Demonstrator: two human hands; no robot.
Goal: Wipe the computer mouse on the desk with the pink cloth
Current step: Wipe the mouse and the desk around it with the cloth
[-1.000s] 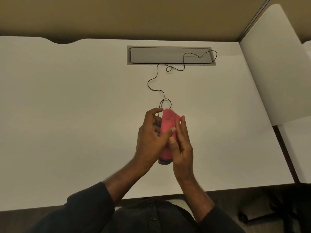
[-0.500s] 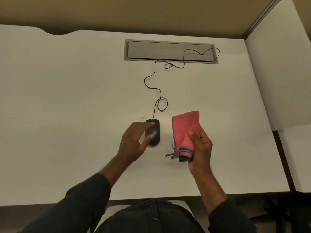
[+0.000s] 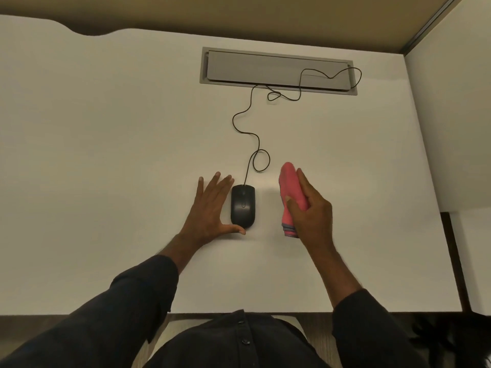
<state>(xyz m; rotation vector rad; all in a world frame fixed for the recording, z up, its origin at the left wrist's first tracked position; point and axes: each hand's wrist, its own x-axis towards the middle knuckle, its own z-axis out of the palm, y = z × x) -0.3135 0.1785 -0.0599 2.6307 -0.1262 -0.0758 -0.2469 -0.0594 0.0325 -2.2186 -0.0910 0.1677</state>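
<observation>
1. The black computer mouse (image 3: 242, 205) lies flat on the white desk (image 3: 106, 155), its cord (image 3: 245, 120) looping away to the grey cable tray (image 3: 277, 71).
2. The left hand (image 3: 210, 211) lies just left of the mouse, fingers straight and spread, thumb tip at the mouse's near end.
3. The right hand (image 3: 309, 211), right of the mouse and apart from it, grips the folded pink cloth (image 3: 291, 189) between thumb and fingers.

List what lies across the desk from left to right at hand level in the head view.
Left hand, open with its thumb tip at the mouse's near end → black computer mouse → bare strip of desk → pink cloth, folded → right hand gripping the cloth.
</observation>
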